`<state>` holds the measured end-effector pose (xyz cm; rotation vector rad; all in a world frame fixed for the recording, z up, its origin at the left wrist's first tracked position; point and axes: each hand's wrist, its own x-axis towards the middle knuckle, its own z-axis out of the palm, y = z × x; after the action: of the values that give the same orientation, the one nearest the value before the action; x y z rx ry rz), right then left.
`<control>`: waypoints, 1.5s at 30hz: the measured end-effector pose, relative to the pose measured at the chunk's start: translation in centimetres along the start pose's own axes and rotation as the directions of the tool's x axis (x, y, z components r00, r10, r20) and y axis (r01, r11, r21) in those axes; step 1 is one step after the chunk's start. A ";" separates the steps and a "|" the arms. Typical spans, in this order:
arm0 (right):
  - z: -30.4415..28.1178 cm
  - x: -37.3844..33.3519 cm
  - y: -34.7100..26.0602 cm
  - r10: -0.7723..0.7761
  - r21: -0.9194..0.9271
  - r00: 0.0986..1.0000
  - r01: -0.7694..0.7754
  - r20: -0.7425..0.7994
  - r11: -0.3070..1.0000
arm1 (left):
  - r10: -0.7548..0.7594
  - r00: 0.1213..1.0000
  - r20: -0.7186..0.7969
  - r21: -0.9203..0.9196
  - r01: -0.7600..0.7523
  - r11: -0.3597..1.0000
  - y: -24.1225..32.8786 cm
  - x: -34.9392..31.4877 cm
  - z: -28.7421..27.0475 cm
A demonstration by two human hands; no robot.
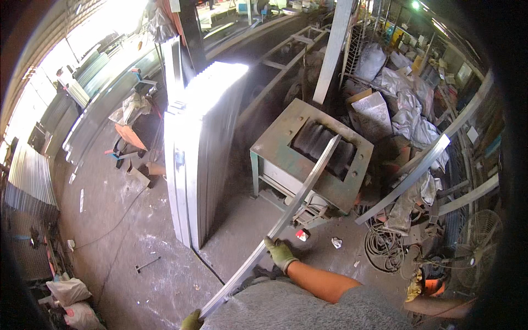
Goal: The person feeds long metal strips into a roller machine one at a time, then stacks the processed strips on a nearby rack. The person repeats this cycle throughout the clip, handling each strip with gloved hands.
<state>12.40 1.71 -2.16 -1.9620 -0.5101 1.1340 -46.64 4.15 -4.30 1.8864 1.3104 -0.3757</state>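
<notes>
A metal bar point(289, 213) is stretched from 7 o'clock to 2 o'clock, its far end over the dark rollers point(311, 144) of a machine table point(275, 143). It is gripped at 6 o'clock by the gloved right hand point(280, 254), fingers curled against its edge. Its near end is met by the left hand point(192, 320), largely cut off; its finger state cannot be told.

One head-worn fisheye looks down from above the person's hands point(281, 255).

No readable lettering or numbers.
</notes>
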 end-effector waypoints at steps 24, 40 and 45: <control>-29.5 31.1 -16.7 -0.688 -0.800 0.513 0.003 -0.513 0.599 | 0.089 0.989 0.120 -0.113 -0.075 0.991 52.0 20.7 -9.4; -21.8 23.3 -13.5 -0.652 -0.821 0.605 -0.006 -0.458 0.571 | 0.052 0.998 0.047 -0.048 -0.050 0.998 40.7 17.3 -5.1; -15.4 18.9 -11.5 -0.697 -0.833 0.571 0.040 -0.434 0.552 | 0.052 0.998 -0.028 -0.131 -0.055 0.990 32.7 14.9 -3.1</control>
<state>35.82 14.55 1.23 -2.5542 -1.0319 -0.3790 -11.93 11.21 2.52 1.8165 1.2661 -0.2337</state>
